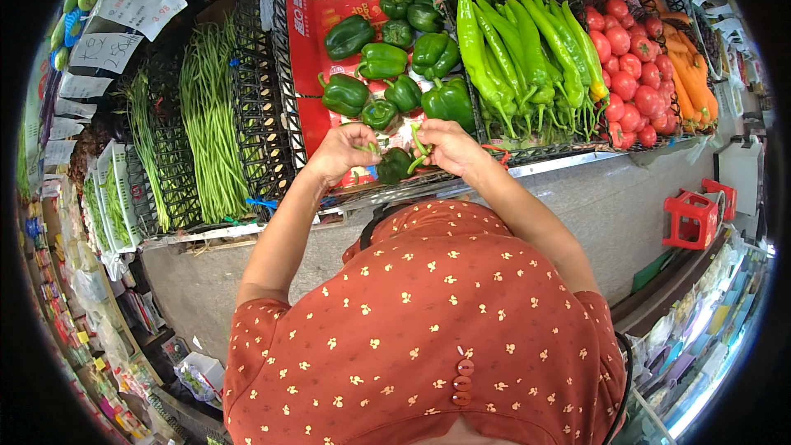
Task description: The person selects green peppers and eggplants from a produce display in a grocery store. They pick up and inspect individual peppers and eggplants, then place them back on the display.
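Both hands are over the near edge of a bin of green bell peppers [383, 62]. My left hand [347, 149] pinches a small green piece [371, 148] between thumb and fingertips, most of it hidden. In my right hand [450, 145] is a slim bright-green piece [420, 141], bent, with ends showing above and below the fingers. It looks like a thin pepper or a stem; I cannot tell which. Below and between the hands lies a dark green bell pepper [394, 166]. Red printed cardboard [301, 74] lines the bin.
Long green peppers [525, 55], tomatoes [630, 68] and carrots [689, 80] lie to the right. Long beans [210, 130] fill a black basket [262, 99] on the left. A metal edge [556, 161] runs along the stand. Red plastic stools [691, 219] stand right; price tags [142, 3] hang left.
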`<state>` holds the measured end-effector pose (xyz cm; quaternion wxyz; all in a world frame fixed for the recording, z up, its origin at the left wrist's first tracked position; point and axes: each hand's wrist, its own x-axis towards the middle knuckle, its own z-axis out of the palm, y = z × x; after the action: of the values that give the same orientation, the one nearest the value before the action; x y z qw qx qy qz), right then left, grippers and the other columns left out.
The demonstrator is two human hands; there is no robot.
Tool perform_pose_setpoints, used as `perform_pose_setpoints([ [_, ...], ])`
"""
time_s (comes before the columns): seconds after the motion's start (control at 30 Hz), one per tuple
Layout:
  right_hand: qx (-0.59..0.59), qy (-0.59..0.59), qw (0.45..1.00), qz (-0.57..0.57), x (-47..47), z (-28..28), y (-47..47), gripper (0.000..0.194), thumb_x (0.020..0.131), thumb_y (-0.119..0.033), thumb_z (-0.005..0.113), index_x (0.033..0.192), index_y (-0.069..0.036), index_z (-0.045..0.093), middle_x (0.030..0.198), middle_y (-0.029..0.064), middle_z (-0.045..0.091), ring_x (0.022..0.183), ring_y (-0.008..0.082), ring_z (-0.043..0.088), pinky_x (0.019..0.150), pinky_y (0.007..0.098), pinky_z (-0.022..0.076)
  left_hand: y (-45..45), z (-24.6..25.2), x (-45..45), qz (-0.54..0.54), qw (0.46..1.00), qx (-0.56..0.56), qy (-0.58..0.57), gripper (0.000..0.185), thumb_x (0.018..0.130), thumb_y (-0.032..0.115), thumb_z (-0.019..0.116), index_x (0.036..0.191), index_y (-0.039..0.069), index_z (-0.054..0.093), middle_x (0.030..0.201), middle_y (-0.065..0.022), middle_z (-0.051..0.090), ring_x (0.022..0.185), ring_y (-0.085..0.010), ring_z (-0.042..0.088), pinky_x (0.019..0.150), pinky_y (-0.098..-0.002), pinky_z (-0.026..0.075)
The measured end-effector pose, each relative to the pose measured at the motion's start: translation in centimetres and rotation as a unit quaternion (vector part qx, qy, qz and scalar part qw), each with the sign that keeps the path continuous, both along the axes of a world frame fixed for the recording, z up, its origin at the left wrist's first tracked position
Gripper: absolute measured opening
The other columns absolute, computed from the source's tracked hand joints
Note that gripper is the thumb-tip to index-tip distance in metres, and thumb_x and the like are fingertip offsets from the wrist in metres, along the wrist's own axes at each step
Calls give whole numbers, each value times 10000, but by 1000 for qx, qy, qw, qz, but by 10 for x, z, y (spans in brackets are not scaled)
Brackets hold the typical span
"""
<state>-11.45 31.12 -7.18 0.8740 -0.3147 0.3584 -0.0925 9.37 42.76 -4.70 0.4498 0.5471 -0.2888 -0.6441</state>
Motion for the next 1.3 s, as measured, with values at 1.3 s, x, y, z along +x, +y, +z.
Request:
perform_pose_setpoints([
  [1.3, 12, -160, 969, -186, -76, 48, -3, 217, 881, -198, 564, 976, -4, 582, 743, 51, 534, 525, 104, 431, 512, 266, 365, -22, -47, 0, -199, 723, 112, -652, 693, 658, 273, 769, 1230, 46, 451, 1237, -167, 461, 1171, -359, 433, 918, -480, 424],
])
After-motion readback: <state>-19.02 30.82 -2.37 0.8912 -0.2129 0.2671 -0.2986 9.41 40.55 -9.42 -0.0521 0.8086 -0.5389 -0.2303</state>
